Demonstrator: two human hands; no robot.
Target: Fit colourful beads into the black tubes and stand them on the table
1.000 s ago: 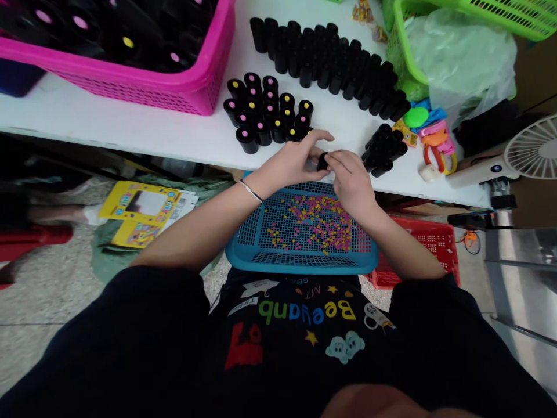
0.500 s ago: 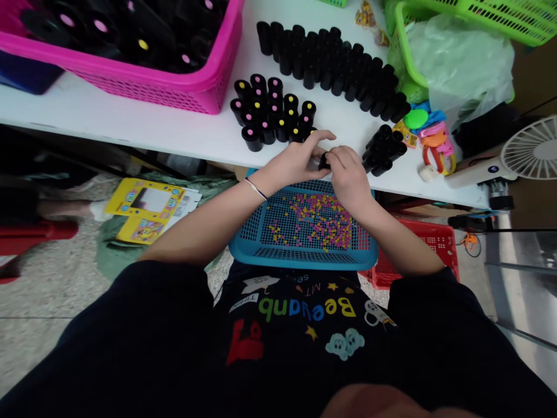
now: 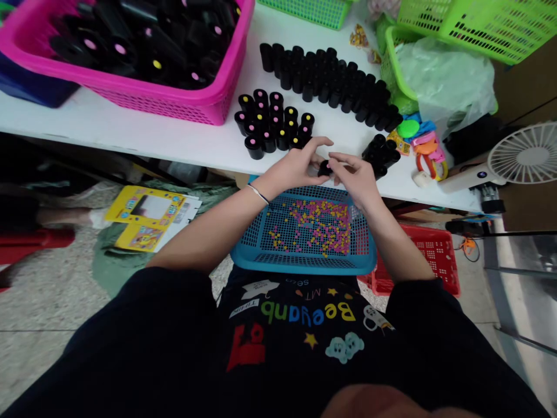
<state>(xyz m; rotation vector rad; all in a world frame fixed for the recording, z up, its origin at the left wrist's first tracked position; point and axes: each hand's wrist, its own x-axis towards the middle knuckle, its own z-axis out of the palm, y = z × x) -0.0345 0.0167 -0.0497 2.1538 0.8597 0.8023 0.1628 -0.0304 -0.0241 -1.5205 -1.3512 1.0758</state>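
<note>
My left hand (image 3: 296,167) is closed around a black cylinder (image 3: 324,169), holding it over the table's front edge with its end facing up. At that end, the fingertips of my right hand (image 3: 355,177) pinch a small pink button (image 3: 329,165); whether it sits in the cylinder I cannot tell. Below both hands, a blue mesh basket (image 3: 304,266) holds many loose pink and yellow buttons (image 3: 324,223). To the left of my hands stand several black cylinders (image 3: 267,138) with pink or yellow dots on top. Plain black cylinders (image 3: 380,152) stand close to my right hand.
A long group of plain black cylinders (image 3: 326,75) stands further back on the white table (image 3: 174,136). A pink basket (image 3: 174,104) full of cylinders is at left. Green baskets (image 3: 394,75), colourful bands (image 3: 429,145) and a fan (image 3: 522,154) are at right. A red crate (image 3: 439,255) is below.
The fingers of my right hand have drawn back a little from the cylinder's end, so the pink button now shows. My left hand keeps its hold. The view has shifted slightly.
</note>
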